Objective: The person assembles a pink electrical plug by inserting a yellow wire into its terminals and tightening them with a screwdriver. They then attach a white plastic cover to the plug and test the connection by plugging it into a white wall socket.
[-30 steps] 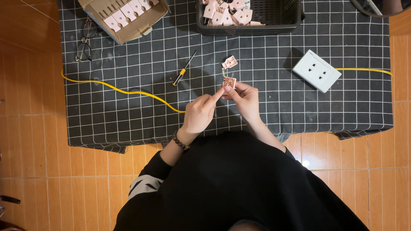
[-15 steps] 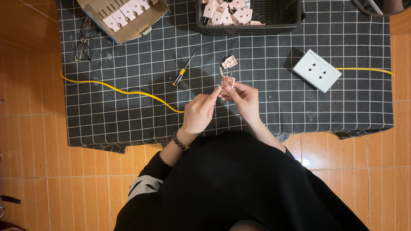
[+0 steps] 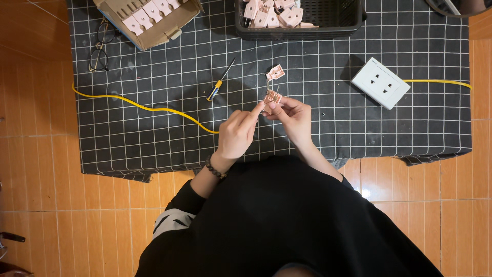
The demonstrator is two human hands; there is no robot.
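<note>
- Fingertips of left hand (image 3: pixel 237 134) and right hand (image 3: pixel 293 117) pinch one small pink socket part (image 3: pixel 272 97) above the checked cloth (image 3: pixel 154 133).
- Screwdriver (image 3: pixel 220 81) lies near, to their left.

Warm, even overhead light; soft shadows fell left of the white socket plate (image 3: pixel 380 82). Sharp focus, with slight glare on the floor tiles (image 3: pixel 366 193).

Matt checked cloth (image 3: pixel 154 133); glossy white plastic socket (image 3: pixel 380 82) — smooth orange tiles (image 3: pixel 41 205).
</note>
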